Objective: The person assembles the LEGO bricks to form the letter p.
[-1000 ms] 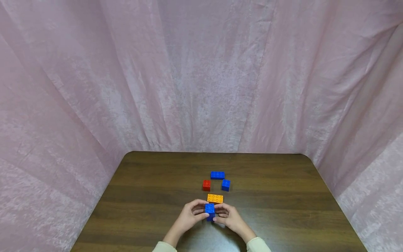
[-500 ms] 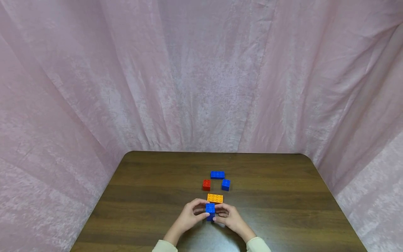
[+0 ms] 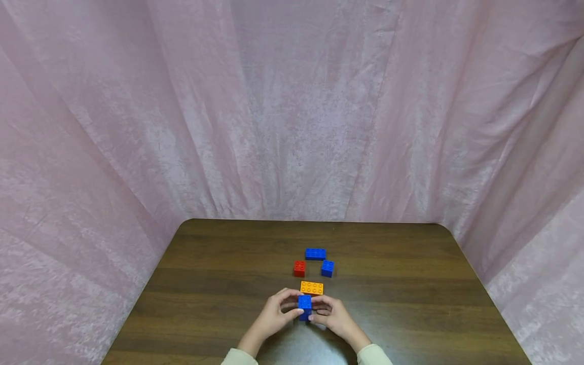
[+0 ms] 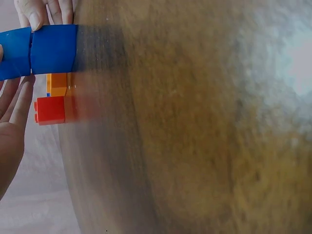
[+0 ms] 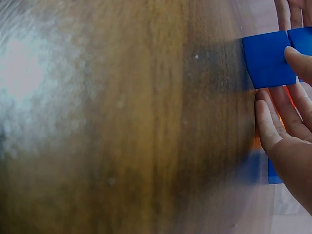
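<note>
Two blue building bricks stand stacked at the near middle of the table, gripped from both sides. In the head view my left hand (image 3: 272,314) pinches the upper blue brick (image 3: 304,301) between thumb and fingers. My right hand (image 3: 335,317) pinches the stack from the other side, its thumb on the lower blue brick (image 3: 305,315). The left wrist view shows a thin seam between the upper brick (image 4: 14,51) and the lower brick (image 4: 54,48). In the right wrist view my right thumb presses the lower brick (image 5: 265,58); the far-side fingertips are partly hidden.
Just behind the stack lies an orange brick (image 3: 312,288). Farther back are a small red brick (image 3: 299,268) at left, a small blue brick (image 3: 327,268) at right and a longer blue brick (image 3: 315,254). Pink curtains (image 3: 310,111) hang around the wooden table (image 3: 219,274).
The upper blue brick has shifted very slightly right and now lines up with the lower one. Both hands hold nearly the same pose; the other bricks have not moved.
</note>
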Motion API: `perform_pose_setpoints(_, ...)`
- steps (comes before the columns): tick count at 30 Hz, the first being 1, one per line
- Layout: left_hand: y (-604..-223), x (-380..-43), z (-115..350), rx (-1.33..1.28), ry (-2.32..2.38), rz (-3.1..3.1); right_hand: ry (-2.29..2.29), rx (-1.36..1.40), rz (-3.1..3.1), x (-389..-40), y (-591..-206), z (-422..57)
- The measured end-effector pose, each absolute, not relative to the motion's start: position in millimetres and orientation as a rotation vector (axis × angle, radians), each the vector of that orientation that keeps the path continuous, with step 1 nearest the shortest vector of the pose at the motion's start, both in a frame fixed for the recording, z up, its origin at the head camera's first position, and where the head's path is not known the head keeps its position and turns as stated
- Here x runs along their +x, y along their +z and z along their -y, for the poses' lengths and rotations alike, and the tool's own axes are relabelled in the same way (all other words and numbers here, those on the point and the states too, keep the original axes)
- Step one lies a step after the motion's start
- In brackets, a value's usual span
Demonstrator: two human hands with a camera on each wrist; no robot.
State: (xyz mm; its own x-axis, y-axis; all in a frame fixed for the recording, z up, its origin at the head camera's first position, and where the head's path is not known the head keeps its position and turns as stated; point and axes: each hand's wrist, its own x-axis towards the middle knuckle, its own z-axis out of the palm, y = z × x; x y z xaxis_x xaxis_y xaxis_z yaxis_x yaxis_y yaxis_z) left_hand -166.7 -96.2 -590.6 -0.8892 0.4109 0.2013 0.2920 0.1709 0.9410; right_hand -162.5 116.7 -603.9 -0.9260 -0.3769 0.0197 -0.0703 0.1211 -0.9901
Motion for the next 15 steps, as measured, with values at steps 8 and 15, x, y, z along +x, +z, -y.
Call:
perform_pose_setpoints(8,-587,-166,93,0.722,1.782,-2.388,-1.907,-0.436,-2.128,-154,-575,-114)
perform_pose_setpoints(15,-562,-157,90,0.763,1.759,-2.426,-1.883,-0.414,-2.146,-161,-597,-116)
